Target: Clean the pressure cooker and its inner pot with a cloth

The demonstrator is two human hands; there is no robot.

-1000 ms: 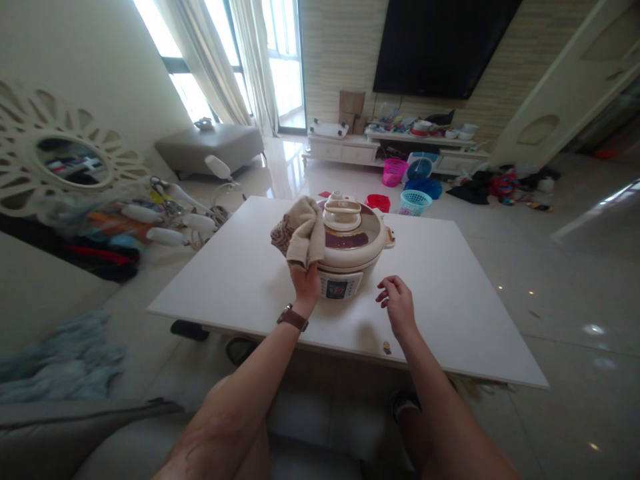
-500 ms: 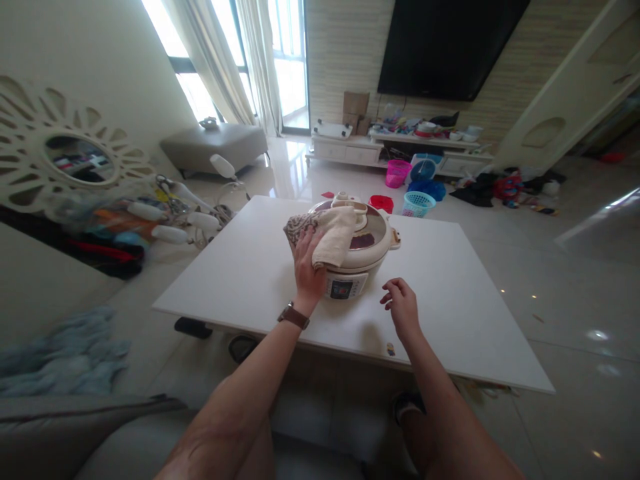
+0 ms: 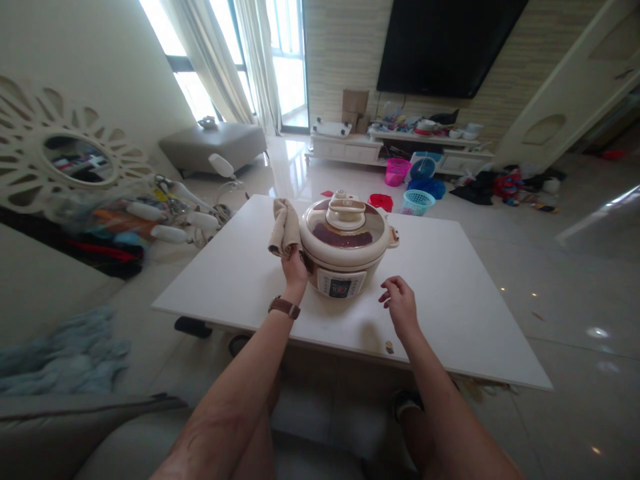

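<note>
A cream electric pressure cooker (image 3: 345, 257) stands on the white table (image 3: 430, 300), its lid on and its control panel facing me. At the cooker's left side, my left hand (image 3: 294, 267) is closed on a folded beige cloth (image 3: 285, 230); part of the fingers is hidden behind the cloth and the cooker. My right hand (image 3: 400, 303) hovers over the table to the right of the cooker, touching nothing, its fingers loosely bent and apart. A small sticker-like figure (image 3: 389, 347) lies at the table's near edge.
Beyond the table, a turquoise basket (image 3: 419, 203), a pink basket (image 3: 397, 172) and a red container (image 3: 381, 203) sit on the floor. A lamp with several white shades (image 3: 170, 233) is close to the table's left side. A low TV cabinet (image 3: 345, 152) lines the back wall.
My left hand has moved the cloth from the lid's left part down to the cooker's left side, uncovering the lid. My right hand has hardly moved.
</note>
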